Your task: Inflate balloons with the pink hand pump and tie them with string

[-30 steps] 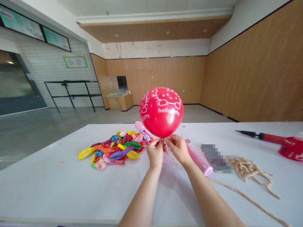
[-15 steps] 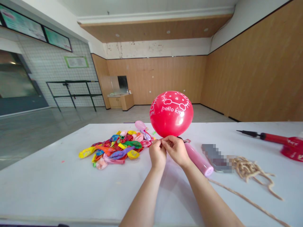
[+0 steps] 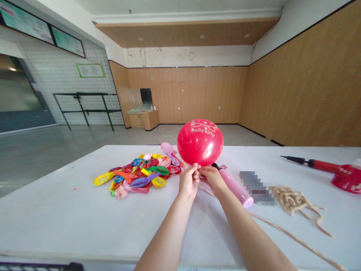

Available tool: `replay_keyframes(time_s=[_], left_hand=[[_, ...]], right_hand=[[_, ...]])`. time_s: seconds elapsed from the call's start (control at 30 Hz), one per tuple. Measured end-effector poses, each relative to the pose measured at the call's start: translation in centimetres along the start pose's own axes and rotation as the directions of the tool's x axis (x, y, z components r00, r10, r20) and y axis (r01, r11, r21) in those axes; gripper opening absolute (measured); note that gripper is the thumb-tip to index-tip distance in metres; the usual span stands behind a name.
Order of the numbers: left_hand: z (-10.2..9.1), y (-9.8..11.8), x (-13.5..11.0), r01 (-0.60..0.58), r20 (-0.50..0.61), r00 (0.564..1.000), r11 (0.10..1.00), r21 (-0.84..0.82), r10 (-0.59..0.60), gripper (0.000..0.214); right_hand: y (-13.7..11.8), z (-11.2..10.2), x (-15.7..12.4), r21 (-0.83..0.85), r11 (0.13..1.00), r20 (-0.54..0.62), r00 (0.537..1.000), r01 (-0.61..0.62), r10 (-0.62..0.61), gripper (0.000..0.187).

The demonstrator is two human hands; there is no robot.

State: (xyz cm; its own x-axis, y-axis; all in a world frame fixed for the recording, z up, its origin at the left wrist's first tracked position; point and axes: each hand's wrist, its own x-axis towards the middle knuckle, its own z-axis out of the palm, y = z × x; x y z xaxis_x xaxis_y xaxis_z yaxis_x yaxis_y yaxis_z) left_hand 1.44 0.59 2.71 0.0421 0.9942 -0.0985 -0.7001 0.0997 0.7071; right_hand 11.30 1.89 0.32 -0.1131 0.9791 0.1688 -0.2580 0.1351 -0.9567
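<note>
A red inflated balloon [image 3: 200,145] with white "hello kitty" print stands just above my fingers, its neck end pointing down at me. My left hand [image 3: 189,180] is closed, thumb and fingers pinching at the base of the balloon. Beside it, my right hand [image 3: 212,178] is closed too, its fingertips meeting the left ones at the same spot. The knot or neck itself is hidden behind the fingers. Right of my right hand lies a pink cylinder [image 3: 235,190] with a black end. To the left is a pile of uninflated balloons [image 3: 143,173] in many colours.
A blurred-out dark flat object [image 3: 256,186] lies on the white table [image 3: 84,226], with a tangle of beige rope [image 3: 296,203] beside it. A length of rope runs to the lower right. A red-and-black hand pump [image 3: 327,165] is at the far right.
The balloon has dropped a little and tipped, so its print sits nearer the top. Both hands still pinch at its base, with the fingers shifted slightly.
</note>
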Motion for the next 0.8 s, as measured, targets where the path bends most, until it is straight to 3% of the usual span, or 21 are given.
replay_keyframes(time_s=[0.07, 0.17, 0.33, 0.47, 0.53, 0.6, 0.7, 0.8], left_hand=[[-0.1, 0.6, -0.1, 0.172, 0.068, 0.984, 0.977, -0.129, -0.164, 0.011], [-0.4, 1.2, 0.0, 0.297, 0.148, 0.953, 0.921, -0.254, -0.266, 0.014], [-0.8, 1.5, 0.2, 0.341, 0.194, 0.936, 0.891, -0.300, -0.293, 0.018], [-0.6, 1.6, -0.1, 0.334, 0.203, 0.938, 0.886, -0.322, -0.280, 0.021], [-0.3, 1.6, -0.3, 0.298, 0.182, 0.951, 0.902, -0.312, -0.251, 0.020], [-0.1, 1.8, -0.4, 0.249, 0.144, 0.966, 0.923, -0.293, -0.215, 0.019], [0.1, 1.9, -0.3, 0.153, 0.059, 0.988, 0.957, -0.248, -0.143, 0.017], [0.1, 1.6, 0.1, 0.017, -0.058, 0.998, 0.988, -0.152, -0.026, 0.014]], right_hand=[[0.7, 0.3, 0.3, 0.125, 0.988, 0.044, 0.995, -0.090, 0.085, 0.018], [1.3, 0.8, 0.6, 0.169, 0.976, 0.060, 0.990, -0.137, 0.129, 0.019], [1.6, 1.4, 1.0, 0.247, 0.956, 0.080, 0.986, -0.160, 0.145, 0.022], [1.5, 1.6, 1.1, 0.248, 0.968, 0.011, 1.000, -0.025, 0.023, 0.024], [1.2, 1.3, 1.1, 0.109, 0.988, -0.057, 0.993, 0.105, -0.100, 0.022], [0.7, 0.9, 0.9, -0.146, 0.965, -0.096, 0.967, 0.219, -0.234, 0.020], [-0.5, 0.4, 0.1, -0.551, 0.780, -0.039, 0.925, 0.297, -0.379, 0.020], [-1.8, 0.2, -1.0, -0.767, 0.543, 0.044, 0.872, 0.342, -0.487, 0.022]])
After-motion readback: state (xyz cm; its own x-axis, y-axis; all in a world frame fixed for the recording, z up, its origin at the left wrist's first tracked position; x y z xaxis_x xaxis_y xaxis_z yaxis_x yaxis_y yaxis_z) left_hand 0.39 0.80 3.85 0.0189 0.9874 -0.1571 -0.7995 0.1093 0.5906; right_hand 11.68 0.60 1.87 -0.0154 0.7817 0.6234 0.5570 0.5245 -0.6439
